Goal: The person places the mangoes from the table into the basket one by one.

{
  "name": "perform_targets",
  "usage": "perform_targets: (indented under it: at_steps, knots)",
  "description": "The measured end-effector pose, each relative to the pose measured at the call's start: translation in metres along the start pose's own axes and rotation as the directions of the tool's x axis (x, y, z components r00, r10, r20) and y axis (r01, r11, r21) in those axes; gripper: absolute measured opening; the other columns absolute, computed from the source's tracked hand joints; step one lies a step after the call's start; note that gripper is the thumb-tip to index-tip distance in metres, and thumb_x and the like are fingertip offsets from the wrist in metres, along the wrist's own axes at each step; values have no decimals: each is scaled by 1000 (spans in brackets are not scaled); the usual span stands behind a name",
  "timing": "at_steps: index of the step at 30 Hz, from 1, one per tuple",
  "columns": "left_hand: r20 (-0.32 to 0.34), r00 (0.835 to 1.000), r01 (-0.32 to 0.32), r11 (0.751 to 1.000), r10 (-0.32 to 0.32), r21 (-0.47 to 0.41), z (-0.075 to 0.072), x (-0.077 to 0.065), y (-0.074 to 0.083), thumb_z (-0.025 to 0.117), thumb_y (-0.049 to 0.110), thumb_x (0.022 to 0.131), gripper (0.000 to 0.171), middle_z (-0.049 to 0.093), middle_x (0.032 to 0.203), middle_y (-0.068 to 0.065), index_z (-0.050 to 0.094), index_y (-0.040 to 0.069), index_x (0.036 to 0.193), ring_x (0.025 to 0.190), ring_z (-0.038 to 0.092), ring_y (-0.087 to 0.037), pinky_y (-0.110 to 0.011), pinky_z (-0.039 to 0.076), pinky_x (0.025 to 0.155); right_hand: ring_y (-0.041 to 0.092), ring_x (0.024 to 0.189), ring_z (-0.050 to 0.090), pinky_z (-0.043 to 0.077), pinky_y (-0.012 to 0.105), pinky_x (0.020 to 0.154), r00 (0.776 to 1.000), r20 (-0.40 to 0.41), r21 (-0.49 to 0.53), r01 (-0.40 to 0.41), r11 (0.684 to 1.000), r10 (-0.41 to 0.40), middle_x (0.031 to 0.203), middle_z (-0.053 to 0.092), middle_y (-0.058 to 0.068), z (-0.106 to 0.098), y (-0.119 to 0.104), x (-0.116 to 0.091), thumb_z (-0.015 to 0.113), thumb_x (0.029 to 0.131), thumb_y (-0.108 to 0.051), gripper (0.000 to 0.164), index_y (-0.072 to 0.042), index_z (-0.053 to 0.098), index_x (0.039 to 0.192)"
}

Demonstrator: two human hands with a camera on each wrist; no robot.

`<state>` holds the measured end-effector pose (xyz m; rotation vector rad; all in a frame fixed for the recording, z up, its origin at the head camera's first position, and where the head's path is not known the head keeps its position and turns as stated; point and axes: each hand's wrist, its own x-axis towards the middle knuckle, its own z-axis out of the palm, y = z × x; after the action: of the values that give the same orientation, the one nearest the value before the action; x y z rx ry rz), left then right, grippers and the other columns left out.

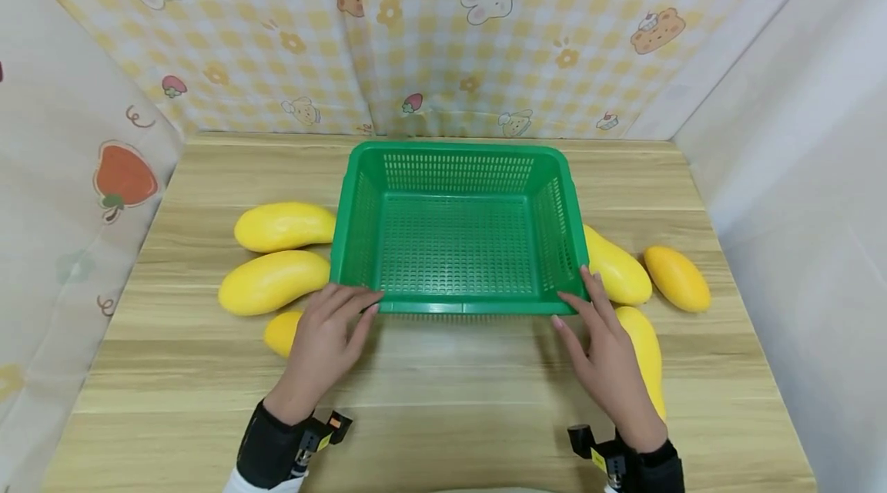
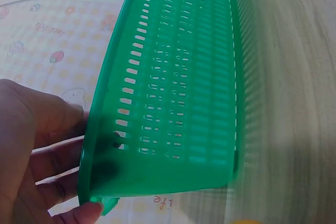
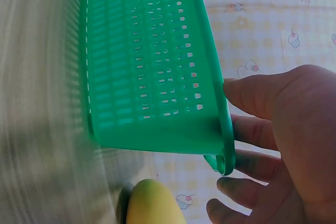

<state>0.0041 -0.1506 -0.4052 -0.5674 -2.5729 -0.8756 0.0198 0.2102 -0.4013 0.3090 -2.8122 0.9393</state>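
Observation:
A green plastic basket (image 1: 457, 243) with slotted walls stands close over the table, its inside bare. My left hand (image 1: 326, 335) holds its near left corner, thumb outside the rim and fingers over it. At the near right corner, my right hand (image 1: 606, 358) pinches the rim between thumb and index finger, the other fingers spread. In the right wrist view, the thumb meets the edge of the green basket (image 3: 157, 66) while fingers pass behind it. The left wrist view has the fingers behind the rim of the same basket (image 2: 157, 103).
Two long yellow mango-like fruits (image 1: 286, 226) and a smaller yellow fruit (image 1: 280, 333) lie left of the basket. On the right are two long yellow fruits (image 1: 619, 266) and an orange-yellow one (image 1: 677, 279). A checked cloth (image 1: 430, 38) hangs behind the wooden table (image 1: 450, 416).

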Motion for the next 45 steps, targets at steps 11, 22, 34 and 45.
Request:
perform_targets:
  at_steps: [11, 22, 34, 45]
  knots:
    - [14, 1000, 6, 1000, -6, -24, -7, -12, 6, 72, 3, 82, 13, 66, 92, -6, 72, 3, 95, 88, 58, -22, -38, 49, 74, 28, 136, 34, 40, 29, 97, 999, -14, -18, 31, 999, -31, 154, 28, 8, -1, -2, -11, 65, 90, -4, 34, -5, 61, 123]
    - [11, 1000, 16, 998, -16, -63, -10, -26, 10, 69, 5, 83, 10, 67, 90, -2, 73, 6, 92, 85, 58, -18, -29, 48, 73, 33, 135, 35, 22, 14, 105, 992, -60, 21, 116, 993, -115, 149, 36, 11, -8, -2, -21, 70, 83, 3, 36, -5, 65, 118]
    - [-25, 998, 54, 993, -57, -103, -14, -41, 18, 67, 6, 87, 10, 69, 89, -2, 74, 6, 94, 84, 60, -19, -24, 44, 78, 34, 130, 37, 22, 30, 109, 976, -54, 43, 214, 976, -212, 137, 50, 14, -15, 7, -29, 67, 90, -17, 16, -6, 72, 101]
    - [-86, 995, 39, 992, -50, -121, -15, -51, 23, 56, 25, 98, 26, 69, 86, 1, 74, 7, 91, 79, 60, -15, -19, 46, 75, 38, 114, 47, 27, 27, 105, 948, -164, 18, 279, 960, -272, 115, 64, 10, -12, 8, -27, 57, 96, -34, 29, -14, 71, 80]
